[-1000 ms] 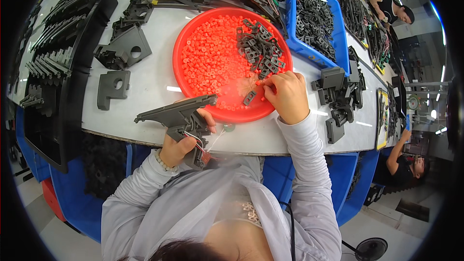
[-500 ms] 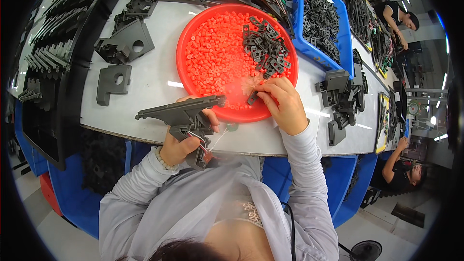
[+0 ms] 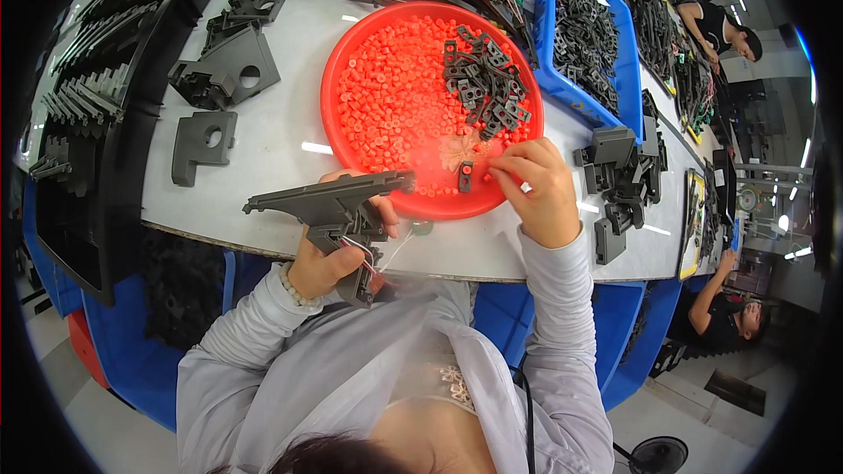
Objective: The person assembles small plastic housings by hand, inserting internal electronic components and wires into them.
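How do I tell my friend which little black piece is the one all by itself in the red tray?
Find the big round red tray on the white table. Look inside its near side, just left of the right hand. The small black clip there lies alone, apart from the heaped black clips farther back.

Bright; lamps [image 3: 798, 254] glow far right of the right grip [image 3: 537, 189], glare streaks the worktop [image 3: 492, 252] beside it, fisheye edges darken.

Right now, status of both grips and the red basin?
Left grip shut on grey bracket. Right grip, contents unclear, over right rim of red basin. Lone dark clip in basin, clear of both grips.
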